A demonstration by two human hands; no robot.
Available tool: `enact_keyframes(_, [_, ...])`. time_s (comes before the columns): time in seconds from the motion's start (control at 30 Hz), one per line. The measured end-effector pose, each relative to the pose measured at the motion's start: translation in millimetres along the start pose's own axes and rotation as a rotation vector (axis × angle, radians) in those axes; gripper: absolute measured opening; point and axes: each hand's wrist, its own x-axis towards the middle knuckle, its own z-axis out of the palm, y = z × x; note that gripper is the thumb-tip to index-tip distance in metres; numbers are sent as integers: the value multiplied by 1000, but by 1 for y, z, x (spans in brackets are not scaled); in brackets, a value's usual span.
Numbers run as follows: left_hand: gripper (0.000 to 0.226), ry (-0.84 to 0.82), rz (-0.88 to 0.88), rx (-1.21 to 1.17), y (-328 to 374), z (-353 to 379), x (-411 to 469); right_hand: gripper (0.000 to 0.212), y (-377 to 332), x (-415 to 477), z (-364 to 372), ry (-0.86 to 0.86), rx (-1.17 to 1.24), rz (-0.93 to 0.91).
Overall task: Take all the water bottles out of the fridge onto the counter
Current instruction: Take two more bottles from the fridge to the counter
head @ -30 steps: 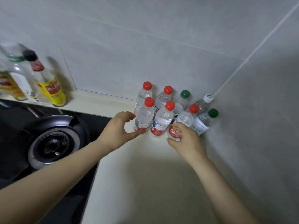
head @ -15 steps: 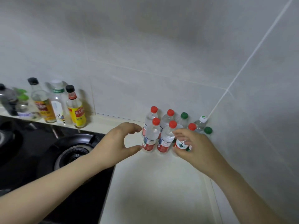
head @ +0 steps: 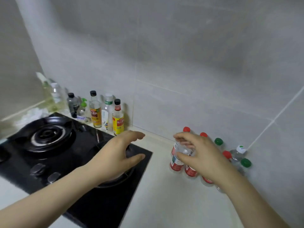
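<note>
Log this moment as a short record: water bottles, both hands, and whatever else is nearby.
water bottles: clustered on the counter, in the wall corner
caps: red, green and one white in view; some hidden by the right hand
left hand: open, over the stove, holding nothing
right hand: open, fingers spread in front of the cluster; contact unclear
also: sauce bottles along the wall behind the stove
</note>
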Motion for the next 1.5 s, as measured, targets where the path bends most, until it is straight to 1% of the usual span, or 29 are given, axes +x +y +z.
enact_keyframes(0.1, [56, 66, -96, 36, 0, -11, -26, 41, -6, 12, 5, -49, -6, -101])
enact_keyframes(0.2, [53, 135, -170, 100, 0, -20, -55, 41, -21, 21, 15, -117, 2, -216])
enact_keyframes(0.4, [54, 233, -346, 212, 4, -47, -119, 44, -75, 27, 43, -204, 2, -419])
enact_keyframes(0.5, [52, 280, -421, 230, 4, -68, -151, 44, -105, 24, 57, -241, 7, -496])
enact_keyframes(0.6, [52, 345, -479, 252, 3, -90, -185, 45, -141, 20, 75, -301, 15, -566])
enact_keyframes(0.87, [53, 512, -678, 324, 4, -164, -301, 48, -275, -12, 134, -394, 1, -843])
enact_keyframes(1.0, [53, 612, -729, 363, 6, -191, -357, 48, -330, -35, 159, -433, 9, -967])
enact_keyframes(1.17, [53, 729, -827, 384, 22, -207, -420, 47, -391, -63, 192, -485, 24, -1143])
enact_keyframes(1.27, [52, 797, -902, 435, 32, -213, -454, 48, -425, -78, 211, -534, 23, -1257])
enact_keyframes(1.5, [54, 975, -1144, 545, 59, -209, -518, 49, -500, -120, 255, -674, 92, -1567])
